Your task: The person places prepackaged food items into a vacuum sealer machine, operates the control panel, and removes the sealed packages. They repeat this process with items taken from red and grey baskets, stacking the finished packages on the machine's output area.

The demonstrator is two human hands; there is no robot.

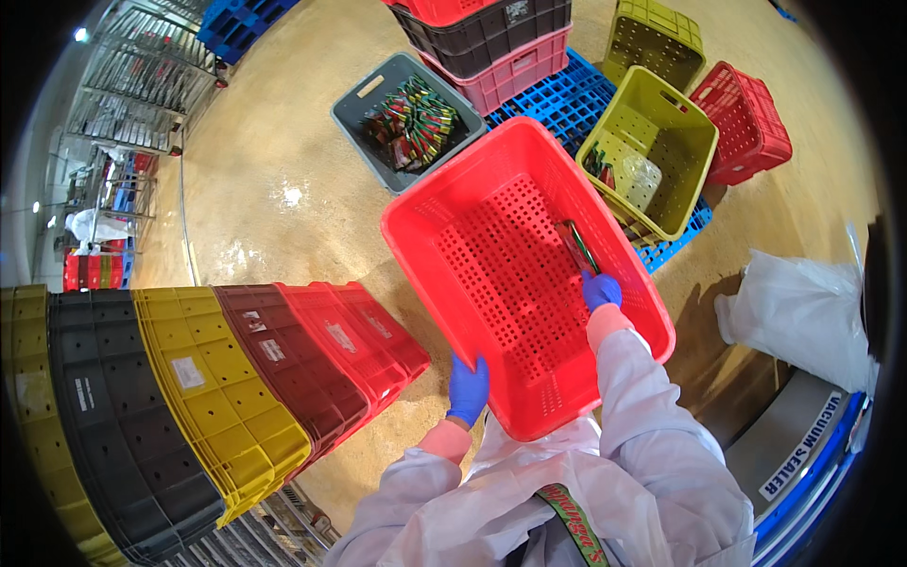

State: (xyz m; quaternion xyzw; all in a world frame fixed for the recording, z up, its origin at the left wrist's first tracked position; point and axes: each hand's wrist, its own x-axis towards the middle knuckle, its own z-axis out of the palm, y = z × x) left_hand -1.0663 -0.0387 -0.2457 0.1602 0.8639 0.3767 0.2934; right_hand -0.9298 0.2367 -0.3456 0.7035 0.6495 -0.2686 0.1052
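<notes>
A large red perforated plastic crate [489,305] is held in front of my body, tilted so I look into it. My left hand [468,392], in a blue glove, grips its near left rim. Inside the crate, my right hand [601,290], also gloved in blue, has its fingers on a small red and green plastic packet [577,246] near the right wall. Beyond the crate's far left corner, a grey crate [344,135] holds a heap of similar packets [418,124]. An olive-yellow crate [680,142] to the right contains a few packets and a clear plastic bag [641,181].
Stacked yellow, black and red crates [234,383] rise at my left. A blue plastic pallet [577,88] lies ahead, with a crate stack [489,42] on it. Another red crate [751,124] stands right. A vacuum sealer [779,439] is beside me. A person [99,225] in white is far left.
</notes>
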